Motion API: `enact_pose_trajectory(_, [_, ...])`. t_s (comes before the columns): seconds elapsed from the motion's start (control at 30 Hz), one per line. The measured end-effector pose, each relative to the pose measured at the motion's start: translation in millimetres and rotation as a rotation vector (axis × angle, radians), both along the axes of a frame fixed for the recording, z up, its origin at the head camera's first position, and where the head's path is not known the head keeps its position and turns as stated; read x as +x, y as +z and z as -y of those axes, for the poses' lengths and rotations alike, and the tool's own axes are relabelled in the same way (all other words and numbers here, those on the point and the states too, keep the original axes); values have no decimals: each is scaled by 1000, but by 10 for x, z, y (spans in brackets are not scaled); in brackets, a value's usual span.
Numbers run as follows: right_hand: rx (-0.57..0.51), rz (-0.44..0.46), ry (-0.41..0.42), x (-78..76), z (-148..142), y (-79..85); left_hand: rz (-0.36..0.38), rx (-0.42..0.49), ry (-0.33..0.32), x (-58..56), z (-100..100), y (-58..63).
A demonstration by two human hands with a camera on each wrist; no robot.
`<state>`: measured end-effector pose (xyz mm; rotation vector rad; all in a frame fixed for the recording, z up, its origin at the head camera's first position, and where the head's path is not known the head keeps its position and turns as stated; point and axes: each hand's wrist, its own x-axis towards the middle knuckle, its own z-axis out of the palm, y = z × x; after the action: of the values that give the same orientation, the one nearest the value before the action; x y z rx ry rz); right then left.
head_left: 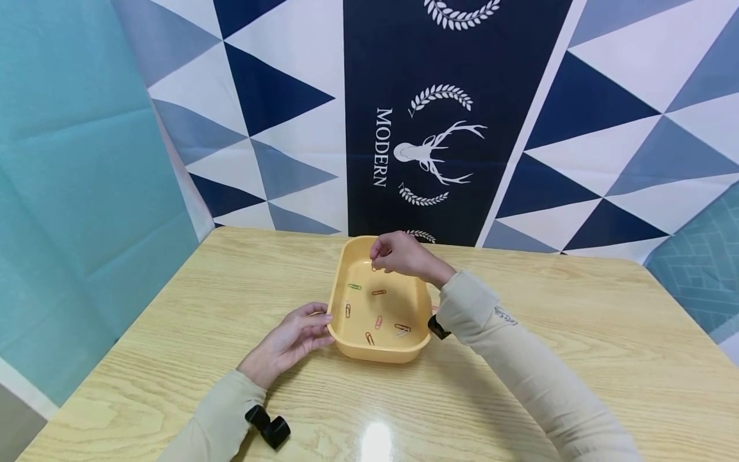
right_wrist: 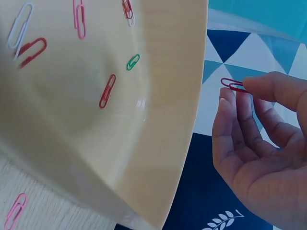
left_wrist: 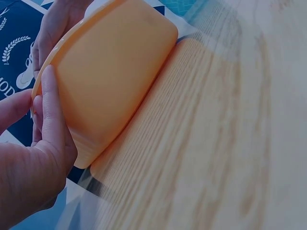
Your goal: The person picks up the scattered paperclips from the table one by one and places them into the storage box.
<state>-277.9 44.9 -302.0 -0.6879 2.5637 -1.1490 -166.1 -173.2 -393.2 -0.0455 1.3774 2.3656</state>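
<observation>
A yellow plastic basin [head_left: 381, 354] stands on the wooden table, with several paper clips scattered over its floor. Among them are a green paper clip [right_wrist: 133, 62], a red one [right_wrist: 107, 91] and a pink one [head_left: 378, 322]. My left hand [head_left: 297, 335] grips the basin's left rim, thumb on one side and fingers against the outer wall [left_wrist: 115, 62]. Above the far end of the basin, my right hand [head_left: 402, 252] pinches a red paper clip [right_wrist: 233, 85] between thumb and fingertips.
Outside the basin, a pink paper clip [right_wrist: 16, 211] lies on the table [head_left: 231, 289], right of the basin and partly hidden by my right sleeve in the head view. A patterned cloth [head_left: 288, 128] hangs behind the table's far edge. Both wrists carry black mounts [head_left: 267, 426].
</observation>
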Motion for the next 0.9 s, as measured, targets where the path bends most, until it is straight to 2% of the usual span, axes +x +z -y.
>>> enact_pose_trajectory(0.27, [-17, -13, 17, -2, -23, 6, 2, 0, 11, -1, 4, 0])
enact_pose_trajectory(0.9, [21, -35, 21, -3, -27, 13, 8, 4, 7, -7, 2, -7])
